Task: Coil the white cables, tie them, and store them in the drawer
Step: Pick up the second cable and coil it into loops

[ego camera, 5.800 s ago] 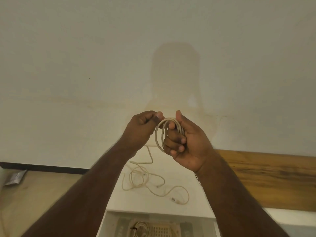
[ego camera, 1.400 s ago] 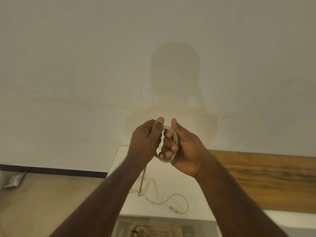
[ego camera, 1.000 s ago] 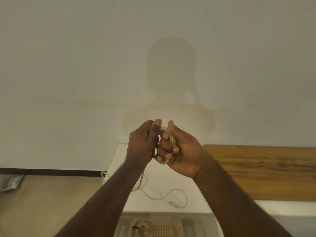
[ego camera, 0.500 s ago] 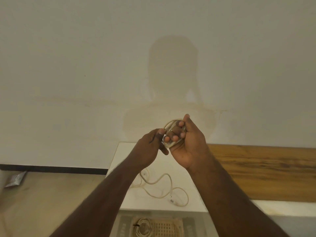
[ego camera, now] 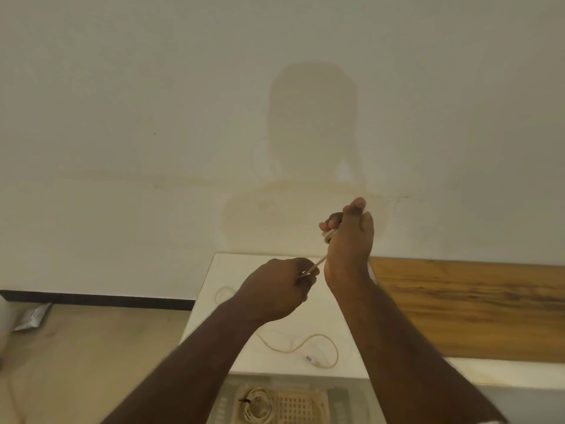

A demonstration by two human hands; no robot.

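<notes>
My right hand [ego camera: 350, 240] is raised in front of the wall and grips a small coil of white cable [ego camera: 328, 235], mostly hidden in its palm. Lower and to the left, my left hand [ego camera: 279, 289] pinches the cable's free strand [ego camera: 316, 266], which runs taut up to the coil. Another loose white cable [ego camera: 305, 347] lies on the white cabinet top [ego camera: 232, 267] below my hands. The open drawer [ego camera: 351, 399] under it shows a tied white coil [ego camera: 258, 407] in a beige basket [ego camera: 299, 407].
A plain white wall fills the upper view. A wooden board [ego camera: 474, 307] lies to the right of the cabinet. On the floor at the left sits a silver packet [ego camera: 32, 316], beside a dark skirting strip [ego camera: 91, 298].
My right hand rose and turned its back to the camera with the coil. My left hand dropped away from it and drew a strand taut. Less loose cable lies on the cabinet than 5.8 s ago.
</notes>
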